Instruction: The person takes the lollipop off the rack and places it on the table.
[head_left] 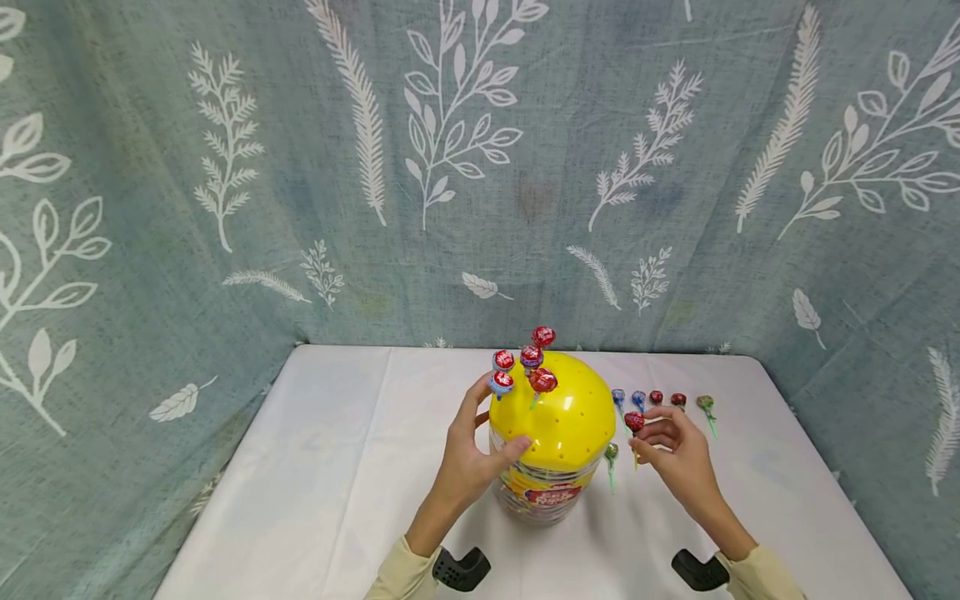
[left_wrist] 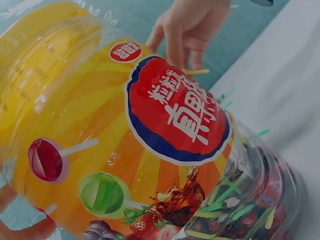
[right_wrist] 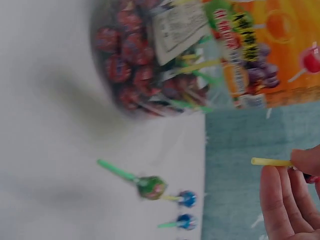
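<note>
A clear plastic jar (head_left: 551, 497) of lollipops, with a fruit-printed label (left_wrist: 100, 125), stands upright on the table. Its domed yellow lid (head_left: 581, 408) is dotted with small holes. Several wrapped lollipops (head_left: 543, 381) stick up from the lid's left part. My left hand (head_left: 471, 454) grips the lid's left side, thumb across its front. To the right of the jar, my right hand (head_left: 681, 454) pinches a red-wrapped lollipop (head_left: 634, 422) with its head up. Its yellow stick (right_wrist: 270, 162) points out below the fingers in the right wrist view.
Behind the right hand, loose lollipops (head_left: 678, 400) lie in a row on the white tablecloth (head_left: 405, 467). A green lollipop (right_wrist: 151, 187) lies close to the jar's right side. A leaf-patterned curtain (head_left: 525, 167) hangs behind the table and at both sides.
</note>
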